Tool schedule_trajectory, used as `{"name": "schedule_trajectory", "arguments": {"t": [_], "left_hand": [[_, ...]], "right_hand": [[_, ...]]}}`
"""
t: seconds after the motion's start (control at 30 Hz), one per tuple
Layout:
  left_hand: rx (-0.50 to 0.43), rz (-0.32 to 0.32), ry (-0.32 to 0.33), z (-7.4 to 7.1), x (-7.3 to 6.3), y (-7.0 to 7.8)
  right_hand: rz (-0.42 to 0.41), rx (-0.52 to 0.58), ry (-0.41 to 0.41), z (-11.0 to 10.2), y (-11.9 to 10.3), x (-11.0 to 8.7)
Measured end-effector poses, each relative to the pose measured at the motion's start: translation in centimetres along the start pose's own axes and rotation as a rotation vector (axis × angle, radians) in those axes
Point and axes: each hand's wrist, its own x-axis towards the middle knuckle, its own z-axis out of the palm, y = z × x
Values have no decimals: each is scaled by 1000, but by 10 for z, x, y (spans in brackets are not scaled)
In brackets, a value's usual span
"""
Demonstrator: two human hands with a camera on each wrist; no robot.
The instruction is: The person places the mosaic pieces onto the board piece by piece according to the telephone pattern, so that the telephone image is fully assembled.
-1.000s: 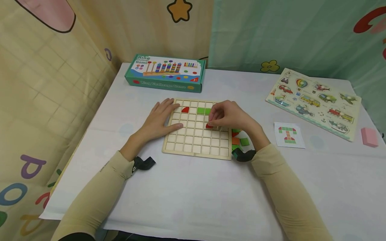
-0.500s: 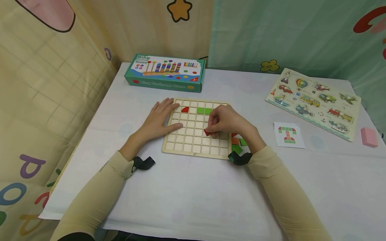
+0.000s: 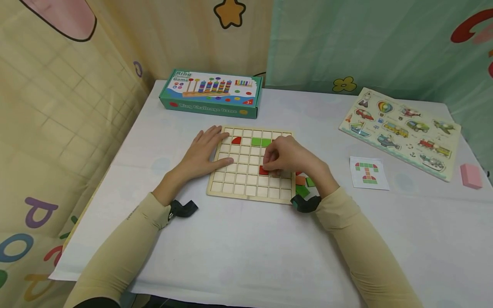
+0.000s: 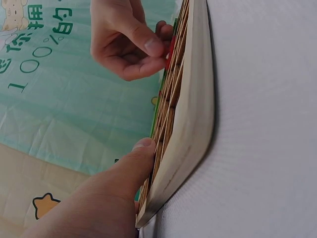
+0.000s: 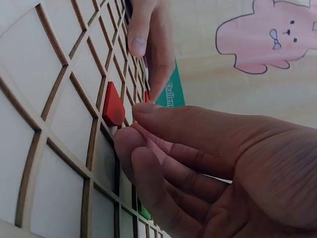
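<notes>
A wooden grid board (image 3: 239, 189) lies on the table. My left hand (image 3: 200, 155) is spread over its left edge, thumb reaching onto the cells; the left wrist view shows that thumb (image 4: 131, 166) along the rim. Over the board's right half, my right hand (image 3: 289, 155) has thumb and fingers curled at a red tile (image 3: 263, 170). In the right wrist view this tile (image 5: 114, 106) sits against a cell, right at the fingertips; part of it is hidden from above. A red quarter-round tile (image 3: 236, 140) and two green square tiles (image 3: 261, 142) occupy an upper row.
Loose green and orange tiles (image 3: 301, 190) lie beside the board's right edge, partly under my right wrist. A pattern card (image 3: 369, 184) is farther right. Around them are a vehicle puzzle board (image 3: 400, 141), a pink block (image 3: 471, 176) and a green game box (image 3: 209, 109).
My right hand has moved slightly down the board with the red tile, which has turned from tilted to nearly lined up with the cells. My left hand stays in place.
</notes>
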Motion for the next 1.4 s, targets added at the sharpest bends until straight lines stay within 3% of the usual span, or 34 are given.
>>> {"name": "schedule_trajectory", "arguments": {"t": [0.13, 0.47, 0.73, 0.83, 1.23, 1.4], "left_hand": [[2, 4, 2, -1, 0, 1], [-14, 11, -2, -1, -2, 3], [-7, 10, -3, -3, -1, 5], [-4, 6, -5, -2, -1, 4], [-6, 5, 1, -1, -1, 3], [-10, 3, 5, 0, -3, 4]], "right_hand": [[6, 20, 55, -12, 8, -4], [143, -47, 245, -49, 51, -20], [219, -48, 149, -55, 63, -25], [211, -57, 120, -53, 63, -23], [195, -71, 122, -50, 66, -19], [167, -24, 178, -52, 66, -22]]}}
